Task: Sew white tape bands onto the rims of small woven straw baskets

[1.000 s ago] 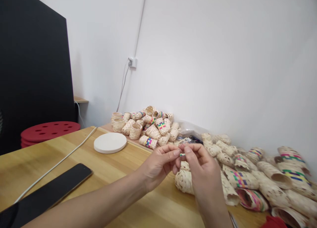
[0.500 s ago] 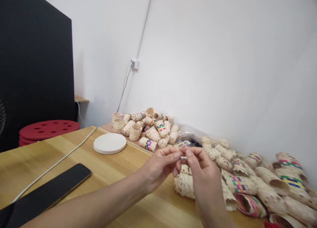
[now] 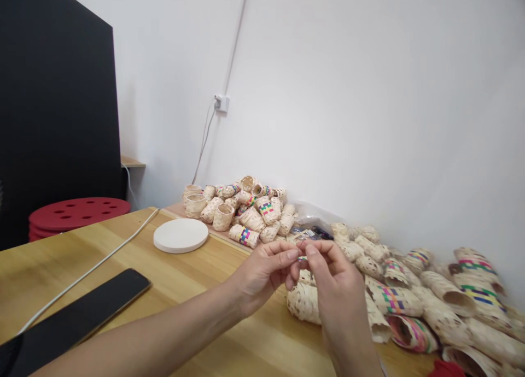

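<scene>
My left hand (image 3: 262,273) and my right hand (image 3: 336,284) meet above the wooden table (image 3: 184,289), fingertips pinched together on a tiny white and green piece (image 3: 302,258). Most of the piece is hidden by my fingers. Just below and behind my hands lies a small woven straw basket (image 3: 303,303) on its side. More woven baskets with coloured bands (image 3: 410,306) spread to the right of my right hand.
A pile of small woven baskets (image 3: 241,213) sits at the back by the white wall. A round white disc (image 3: 181,235), a white cable (image 3: 94,267) and a black phone (image 3: 77,317) lie at left. Red stools (image 3: 77,213) stand beyond the table edge.
My hands stay pinched together on the small piece, with almost no shift. The view has moved slightly.
</scene>
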{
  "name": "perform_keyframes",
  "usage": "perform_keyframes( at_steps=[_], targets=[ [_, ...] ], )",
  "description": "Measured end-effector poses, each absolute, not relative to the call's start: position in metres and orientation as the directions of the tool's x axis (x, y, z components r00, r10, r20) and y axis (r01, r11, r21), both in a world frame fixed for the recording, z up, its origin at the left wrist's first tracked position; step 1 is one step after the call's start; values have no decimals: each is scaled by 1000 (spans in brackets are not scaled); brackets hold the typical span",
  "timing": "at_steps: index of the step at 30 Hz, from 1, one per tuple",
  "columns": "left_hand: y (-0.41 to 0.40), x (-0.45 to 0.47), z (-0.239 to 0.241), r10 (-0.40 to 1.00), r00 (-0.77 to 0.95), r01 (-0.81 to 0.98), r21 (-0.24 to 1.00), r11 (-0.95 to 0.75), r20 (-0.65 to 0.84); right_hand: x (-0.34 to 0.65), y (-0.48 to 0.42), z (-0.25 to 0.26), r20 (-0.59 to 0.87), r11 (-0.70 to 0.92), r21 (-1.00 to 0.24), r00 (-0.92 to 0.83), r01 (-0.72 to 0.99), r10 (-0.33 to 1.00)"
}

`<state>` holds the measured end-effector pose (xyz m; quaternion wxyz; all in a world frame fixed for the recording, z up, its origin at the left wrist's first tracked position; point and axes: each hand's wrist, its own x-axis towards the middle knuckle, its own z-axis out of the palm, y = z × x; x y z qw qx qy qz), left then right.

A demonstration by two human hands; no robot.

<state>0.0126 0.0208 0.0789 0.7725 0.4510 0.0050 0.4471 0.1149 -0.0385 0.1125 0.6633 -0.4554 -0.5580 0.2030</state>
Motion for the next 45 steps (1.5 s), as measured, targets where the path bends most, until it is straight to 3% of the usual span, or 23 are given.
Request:
perform_keyframes(
  at_steps=[45],
  targets=[
    [20,13,79,701,595,-694,690,203,393,117,-39,109,561,496,-825,285,269,778]
  ],
)
